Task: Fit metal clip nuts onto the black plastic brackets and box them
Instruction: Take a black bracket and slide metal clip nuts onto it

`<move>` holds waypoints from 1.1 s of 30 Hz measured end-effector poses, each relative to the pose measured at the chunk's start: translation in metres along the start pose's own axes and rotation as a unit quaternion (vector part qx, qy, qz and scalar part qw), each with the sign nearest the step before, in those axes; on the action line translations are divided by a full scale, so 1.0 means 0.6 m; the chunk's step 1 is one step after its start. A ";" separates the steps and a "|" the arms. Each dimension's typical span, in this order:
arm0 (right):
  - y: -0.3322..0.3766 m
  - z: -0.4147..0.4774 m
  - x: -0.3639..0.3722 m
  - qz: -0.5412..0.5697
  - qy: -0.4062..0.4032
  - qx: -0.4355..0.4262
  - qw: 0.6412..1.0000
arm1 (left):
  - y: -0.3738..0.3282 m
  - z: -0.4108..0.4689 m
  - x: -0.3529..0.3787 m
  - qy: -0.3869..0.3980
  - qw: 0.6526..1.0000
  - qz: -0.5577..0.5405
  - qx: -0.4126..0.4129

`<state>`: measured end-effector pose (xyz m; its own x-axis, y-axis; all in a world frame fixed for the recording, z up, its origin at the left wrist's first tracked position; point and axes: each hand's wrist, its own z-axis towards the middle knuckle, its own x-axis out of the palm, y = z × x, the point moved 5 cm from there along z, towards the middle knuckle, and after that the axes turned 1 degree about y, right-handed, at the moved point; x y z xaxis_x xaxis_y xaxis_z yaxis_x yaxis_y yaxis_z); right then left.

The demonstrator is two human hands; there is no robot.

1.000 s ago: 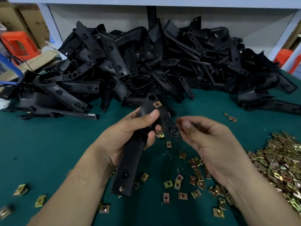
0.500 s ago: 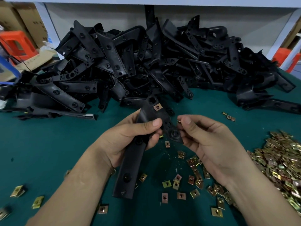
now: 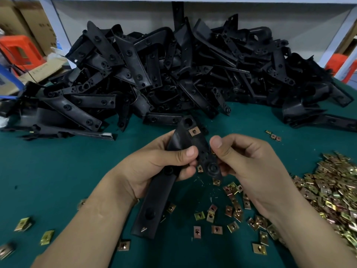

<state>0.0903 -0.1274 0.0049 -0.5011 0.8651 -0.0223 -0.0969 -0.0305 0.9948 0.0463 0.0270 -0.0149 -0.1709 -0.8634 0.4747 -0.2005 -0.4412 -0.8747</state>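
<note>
My left hand [image 3: 154, 167] grips a long black plastic bracket [image 3: 154, 202] around its middle, above the green table. One brass clip nut [image 3: 194, 131] sits fitted near the bracket's far end. My right hand [image 3: 249, 167] is against the bracket's right edge, thumb and fingers curled round that edge; a glint of metal shows there, but whether a clip nut is pinched between them I cannot tell. Loose clip nuts [image 3: 231, 211] lie scattered under my hands, and a dense heap of clip nuts [image 3: 332, 192] lies at the right.
A big pile of black brackets [image 3: 173, 74] fills the back of the green table [image 3: 58, 171]. A few clip nuts [image 3: 25, 224] lie at the near left. Cardboard boxes [image 3: 32, 22] and an orange stool [image 3: 17, 51] stand beyond the table's left edge.
My right hand has closed in on the bracket's right edge, from a small gap to touching it. My left hand keeps holding the bracket in about the same spot.
</note>
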 end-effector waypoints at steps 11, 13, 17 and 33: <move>0.012 0.005 -0.007 -0.080 0.048 -0.026 0.995 | -0.002 0.006 0.002 0.012 0.999 0.026 0.030; 0.011 0.004 -0.007 -0.078 0.050 -0.027 0.995 | -0.001 0.005 0.001 0.008 0.999 0.038 0.024; -0.001 -0.001 0.005 -0.047 0.052 -0.004 0.998 | 0.003 0.006 -0.002 0.001 0.997 0.076 0.014; 0.000 -0.002 0.011 0.039 0.070 -0.040 0.996 | -0.006 0.009 -0.014 -0.108 0.992 -0.023 0.056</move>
<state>0.0856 -0.1223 0.0046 -0.6244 0.7803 0.0349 -0.1194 -0.1396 0.9830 0.0539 0.0345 -0.0163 0.0496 -0.8692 0.4919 -0.0934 -0.4944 -0.8642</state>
